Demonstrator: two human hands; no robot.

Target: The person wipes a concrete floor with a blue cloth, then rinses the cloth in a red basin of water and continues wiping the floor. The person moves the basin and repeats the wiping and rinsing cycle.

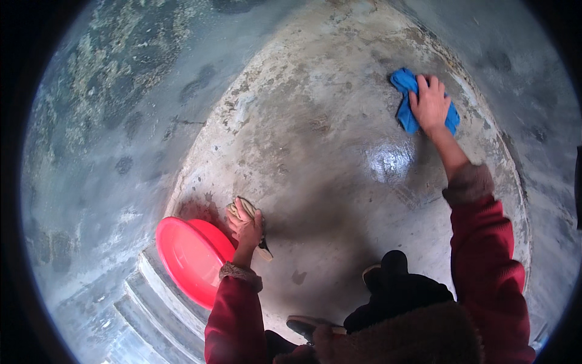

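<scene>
My right hand [429, 102] presses on a crumpled blue cloth [406, 116], which lies flat against the concrete floor [313, 150] at the upper right. Its fingers are spread over the cloth, and blue fabric shows on both sides. Lower left, my left hand [247, 227] bears down on a tan object [245, 205] with a dark, pointed end. Much of that object is hidden under the palm, so I cannot tell whether it is a shoe or something else. Close beside my left wrist stands a red plastic basin [188, 255], tilted in this view.
Concrete steps [154, 295] drop away at the lower left, just past the basin. Stained, peeling walls [113, 104] border the floor on both sides. A wet, shiny patch [390, 159] lies below the cloth. My shoes [313, 325] are at the bottom.
</scene>
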